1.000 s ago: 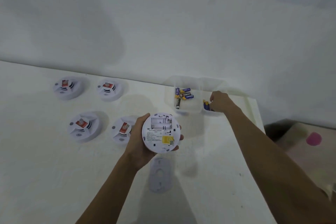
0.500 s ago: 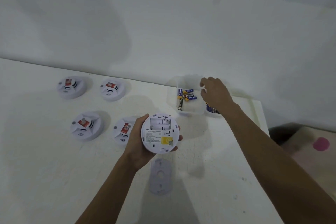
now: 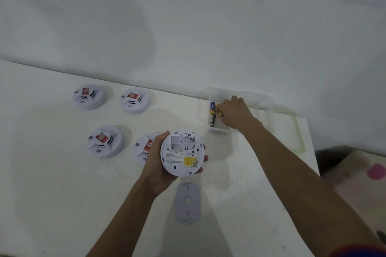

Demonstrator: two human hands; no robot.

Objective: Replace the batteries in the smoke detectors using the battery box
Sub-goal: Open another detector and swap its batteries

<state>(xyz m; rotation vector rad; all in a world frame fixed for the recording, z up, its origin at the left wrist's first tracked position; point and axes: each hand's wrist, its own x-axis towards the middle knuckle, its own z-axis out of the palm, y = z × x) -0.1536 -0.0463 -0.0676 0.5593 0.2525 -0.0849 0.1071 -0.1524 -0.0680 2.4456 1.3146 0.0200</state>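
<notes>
Head view, looking down on a white table (image 3: 52,194), with the clear battery box (image 3: 265,102) at its far side as the reference for everything else.

Reaches into the left end of the box with the right hand (image 3: 236,113), fingers bent down among the loose batteries (image 3: 212,113) lying there. Fingertips hidden behind the knuckles, so impossible to tell if already pinching one.

Holds the open smoke detector (image 3: 181,152) in the left hand (image 3: 155,165), near the box, to its left and on the wearer's side of it. Back turned up, thumb and fingers wrapped round the rim. Battery bay exposed, no cells visible in the slots.

Further toward the wearer from the box, past the held unit: a grey mounting plate (image 3: 188,202), flat on the table.

Well to the left of the box: four other detectors (image 3: 104,141), face up with red stickers on top, none visibly opened.

Just right of the box, partly beneath it: a translucent lid (image 3: 298,131).

Probably an early stage. First unit apparently emptied of old cells, with fresh ones not yet fitted. Still to come, by this reading: loading the bay, refitting the plate, then the same for the four others. No way to tell whether any of those already carries new cells.
</notes>
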